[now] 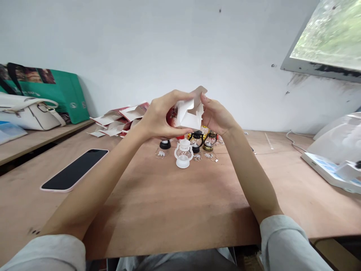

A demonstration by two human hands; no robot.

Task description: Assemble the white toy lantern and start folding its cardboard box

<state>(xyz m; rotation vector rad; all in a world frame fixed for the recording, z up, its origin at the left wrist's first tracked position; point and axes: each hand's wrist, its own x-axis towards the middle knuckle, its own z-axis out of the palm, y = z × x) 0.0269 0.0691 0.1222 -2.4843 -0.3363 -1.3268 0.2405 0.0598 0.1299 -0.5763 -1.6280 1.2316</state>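
A small red and white cardboard box [188,117] is held up above the table, its open end with raised flaps facing right. My left hand [162,114] wraps round its left side, thumb below and fingers above. At the box's open end, my right hand [216,113] has its thumb and fingers closed on the flaps. Below the box stands a white mini lantern [184,153] on the table. Behind it are a black lantern [196,141], a bronze-coloured lantern [210,141] and another dark base [165,144], with small wire pieces [161,153] lying in front of them.
Several flattened or open red and white boxes [115,122] lie at the back left. A phone [75,170] rests on the left of the table [175,210]. Beyond it are a white handbag [28,112] and a green bag [66,94]. A white power strip [332,171] with a cable sits at right.
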